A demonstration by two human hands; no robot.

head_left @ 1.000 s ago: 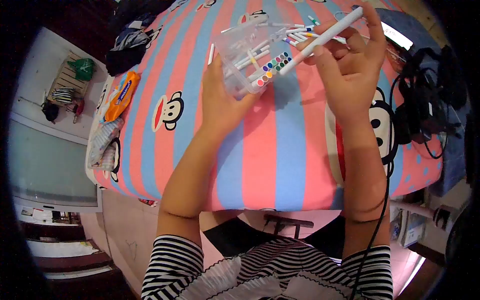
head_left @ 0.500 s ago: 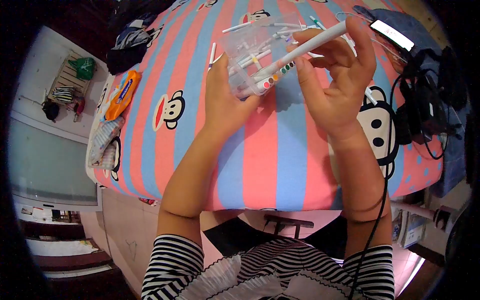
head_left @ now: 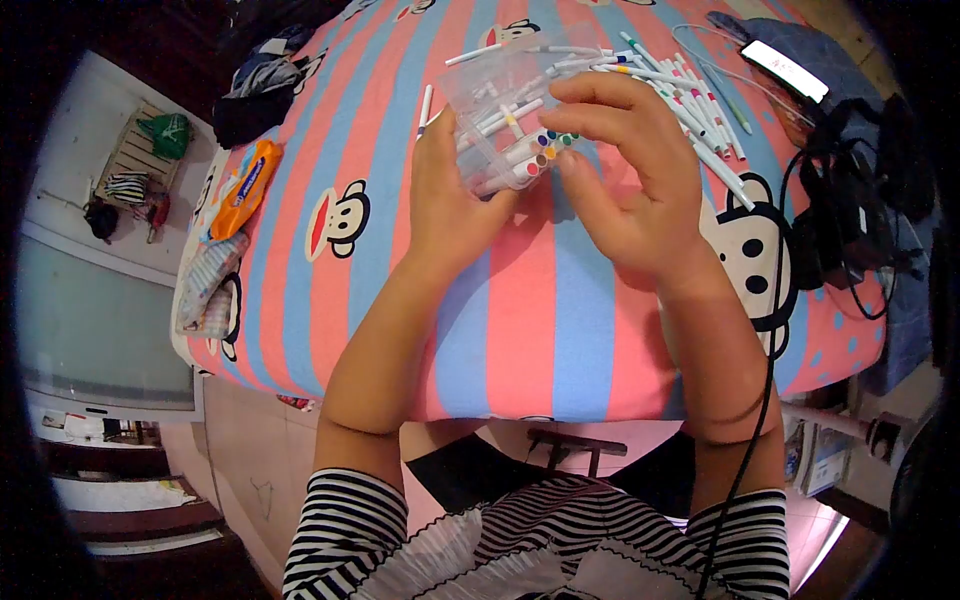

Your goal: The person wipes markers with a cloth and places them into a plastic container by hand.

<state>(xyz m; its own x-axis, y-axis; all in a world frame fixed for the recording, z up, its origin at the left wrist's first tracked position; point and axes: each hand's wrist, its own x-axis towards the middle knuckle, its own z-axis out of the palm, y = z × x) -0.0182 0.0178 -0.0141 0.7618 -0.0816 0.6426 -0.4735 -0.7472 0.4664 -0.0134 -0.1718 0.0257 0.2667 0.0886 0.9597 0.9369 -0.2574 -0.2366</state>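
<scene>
My left hand (head_left: 448,205) is closed around a clear plastic case (head_left: 478,85), tilted above the bed. Inside it lie several white markers (head_left: 522,150), their coloured round ends facing right and toward me. At those ends is my right hand (head_left: 645,185), fingers curved and apart from the thumb. Its thumb tip is close to the green end; whether it touches cannot be made out. No marker shows between its fingers. A pile of loose white markers (head_left: 700,110) lies beyond my right hand.
A striped bedsheet (head_left: 520,330) with monkey faces covers the bed. An orange packet (head_left: 245,195) lies at left, dark clothes (head_left: 250,110) behind it. At right are a white phone-like object (head_left: 785,70), a black bag-like item with cables (head_left: 850,200), and a dark cable (head_left: 765,400) across my right arm.
The white marker that my right hand held slanting up is now out of its fingers; more coloured ends show in the case. My right hand moved left and its fingers lowered. The left hand stayed.
</scene>
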